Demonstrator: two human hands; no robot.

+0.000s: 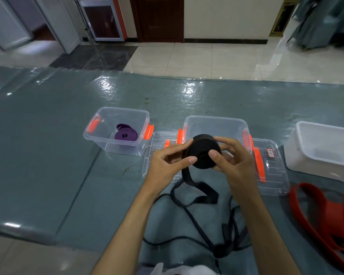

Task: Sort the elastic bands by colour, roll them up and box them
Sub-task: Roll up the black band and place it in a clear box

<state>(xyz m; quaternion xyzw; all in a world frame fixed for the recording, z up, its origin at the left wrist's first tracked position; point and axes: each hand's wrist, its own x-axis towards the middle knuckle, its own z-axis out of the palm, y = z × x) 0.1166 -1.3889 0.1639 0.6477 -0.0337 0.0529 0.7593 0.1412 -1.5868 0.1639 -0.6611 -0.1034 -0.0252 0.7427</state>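
White cloth or plastic (179,269), one piece, at the near edge of the counter (48,155); what it is cannot be told.

Black elastic band, loose tail (203,221): one tangle of loops on the counter between the forearms, running up to the roll.

Black roll (204,150): one, partly wound, held in the air above the counter, in front of the middle box.

Left hand (167,163): fingers curled round the left side of the roll and the strap hanging from it, thumb on the roll's face.

Right hand (234,159): fingers curled round the right side of the roll, thumb pressed near its centre.

Clear boxes with orange latches: two. Left box (99,133) holds purple rolled bands (125,132), apparently two, lying together. Middle box (214,124) stands behind the roll; its contents cannot be told.

Clear lids: two, flat on the counter. One (157,141) lies between the two boxes, one (272,167) to the right of the middle box, bearing an orange handle and a small label.

White tub (326,151): one, far right.

Red bands (322,215): loose loops at the right near edge; the count cannot be told.
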